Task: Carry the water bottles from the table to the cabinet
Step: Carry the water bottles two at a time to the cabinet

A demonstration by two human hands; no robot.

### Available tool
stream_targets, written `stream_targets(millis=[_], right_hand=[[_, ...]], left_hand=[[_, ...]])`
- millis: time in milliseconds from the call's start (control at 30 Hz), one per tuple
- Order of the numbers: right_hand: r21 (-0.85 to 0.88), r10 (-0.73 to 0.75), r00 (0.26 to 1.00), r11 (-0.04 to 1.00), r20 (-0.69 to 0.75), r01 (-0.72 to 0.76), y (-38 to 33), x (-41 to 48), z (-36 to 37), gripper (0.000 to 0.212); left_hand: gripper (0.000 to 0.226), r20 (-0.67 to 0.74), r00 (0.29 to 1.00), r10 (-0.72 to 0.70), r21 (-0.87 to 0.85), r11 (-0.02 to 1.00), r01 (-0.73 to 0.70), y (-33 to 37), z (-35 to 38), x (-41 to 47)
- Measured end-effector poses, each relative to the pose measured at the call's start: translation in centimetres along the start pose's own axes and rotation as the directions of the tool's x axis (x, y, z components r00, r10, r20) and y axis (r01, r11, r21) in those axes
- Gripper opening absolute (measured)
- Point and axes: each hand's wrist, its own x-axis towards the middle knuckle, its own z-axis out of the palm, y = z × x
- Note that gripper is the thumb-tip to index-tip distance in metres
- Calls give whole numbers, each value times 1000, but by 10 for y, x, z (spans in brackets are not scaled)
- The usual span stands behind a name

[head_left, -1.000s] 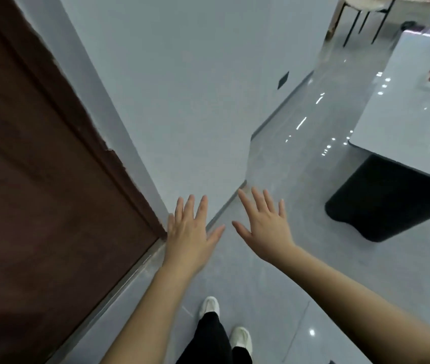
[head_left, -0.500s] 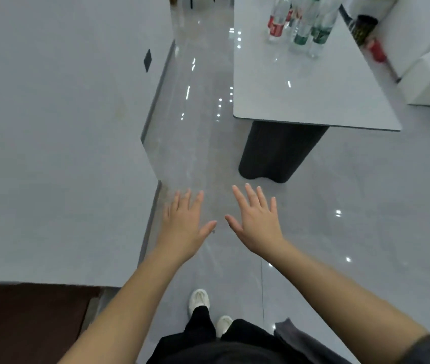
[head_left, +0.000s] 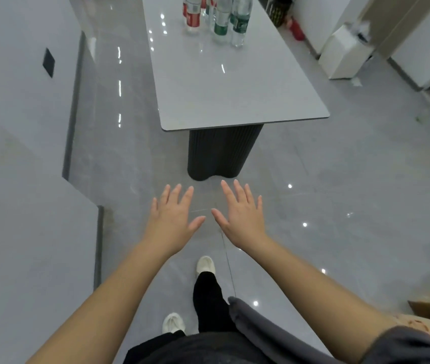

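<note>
at the far end of the table point(head_left: 234, 101), near the top of my view, the water bottles point(head_left: 217, 21) stand upright in a tight cluster. one has a red label point(head_left: 192, 18) and at least two have green labels point(head_left: 221, 28); the frame cuts off the rest. both my hands are empty. the left hand point(head_left: 173, 216) and right hand point(head_left: 242, 214) hang over the floor point(head_left: 340, 179) side by side, palms down, fingers spread, thumbs close but not touching, well short of the table's near edge.

the bottles look like clear thin plastic. i judge them fairly heavy if full, smooth, and likely to dent under a hard squeeze. i would wrap each around the middle at the label, where the wrap gives some friction, and not hold it by the cap. they stand so close that bumping a neighbour is the risk, so i would take the outermost first.

the aisle between the wall point(head_left: 24, 101) on my left and the table's long side looks open. the dark fluted pedestal point(head_left: 224, 153) sits set back under the rounded near end. a white box point(head_left: 345, 56) crowds the right side.
</note>
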Motion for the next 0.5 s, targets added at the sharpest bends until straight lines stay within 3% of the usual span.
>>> stream_targets(millis=[500], right_hand=[[-28,47,998,999,36,-46,52,140,-36,71]], left_hand=[[71,40,998,37,34,999,-38,33,-26,158]])
